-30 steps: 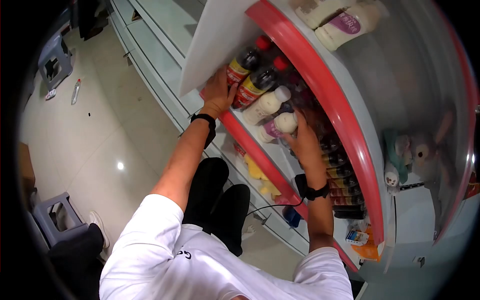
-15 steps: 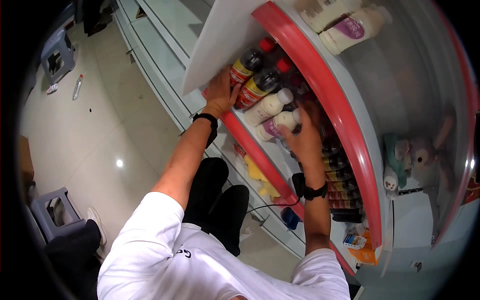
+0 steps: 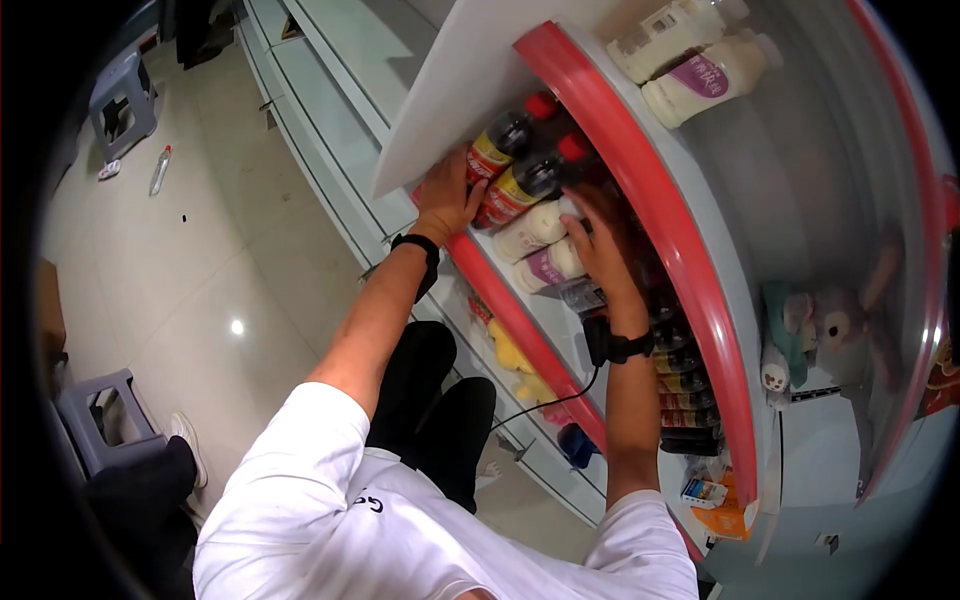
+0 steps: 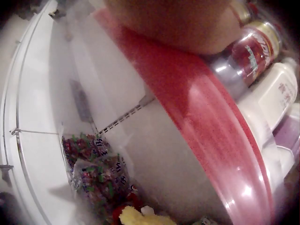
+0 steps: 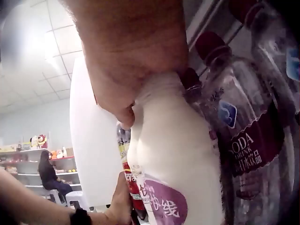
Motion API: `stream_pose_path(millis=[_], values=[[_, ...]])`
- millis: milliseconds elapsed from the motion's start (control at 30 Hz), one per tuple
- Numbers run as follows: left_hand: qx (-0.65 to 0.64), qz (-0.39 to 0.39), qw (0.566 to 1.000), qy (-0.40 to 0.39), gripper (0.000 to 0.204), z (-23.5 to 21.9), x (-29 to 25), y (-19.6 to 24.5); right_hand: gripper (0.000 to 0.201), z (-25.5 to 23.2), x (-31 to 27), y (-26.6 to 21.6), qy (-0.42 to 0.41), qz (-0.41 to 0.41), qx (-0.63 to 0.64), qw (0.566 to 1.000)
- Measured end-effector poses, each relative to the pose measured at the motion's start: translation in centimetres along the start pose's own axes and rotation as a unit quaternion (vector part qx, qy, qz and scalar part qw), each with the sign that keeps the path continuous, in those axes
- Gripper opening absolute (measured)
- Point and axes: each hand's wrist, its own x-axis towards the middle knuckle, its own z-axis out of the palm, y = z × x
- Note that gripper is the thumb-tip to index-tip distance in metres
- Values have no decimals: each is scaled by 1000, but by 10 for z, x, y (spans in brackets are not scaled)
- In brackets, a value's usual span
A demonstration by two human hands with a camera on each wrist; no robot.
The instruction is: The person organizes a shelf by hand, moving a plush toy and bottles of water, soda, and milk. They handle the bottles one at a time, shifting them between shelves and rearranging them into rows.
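Observation:
In the head view my left hand (image 3: 445, 203) holds the base of the end cola bottle (image 3: 492, 150), thumb on one side and fingers on the other. Beside it leans a second cola bottle (image 3: 512, 192). My right hand (image 3: 606, 258) reaches over the row, thumb and fingers at the cap of a white milk drink bottle (image 3: 527, 234). Just below that hand sits another milk drink bottle with a purple label (image 3: 548, 268); in the right wrist view its pale body (image 5: 178, 140) partly hides my fingers. Clear soda bottles (image 5: 253, 150) stand close beside it.
A red shelf edge (image 3: 660, 235) curves above the row, with milk drink bottles (image 3: 690, 85) on the upper shelf. A white panel (image 3: 440, 95) closes the left end. Bagged snacks (image 4: 101, 173) lie on the lower shelf. Stools (image 3: 122, 100) stand on the floor.
My right hand has moved from the purple-label milk drink bottle up and left to the cap of the neighbouring one. My left hand has stayed at the end cola bottle.

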Motion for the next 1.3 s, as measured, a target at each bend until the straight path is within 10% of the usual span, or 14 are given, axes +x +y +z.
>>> stream_pose_path(millis=[667,867,1300], values=[[2,7,1000,2,67,6,-1,-4,35,14,-5,9,75,43,-8,996],[-8,12,1000,12,67,3,0,-1,19,40,-20,15,250,119,46,960],[0,-1,1000,3,67,4,0,-2,12,35,-17,14,277,3,-4,961]])
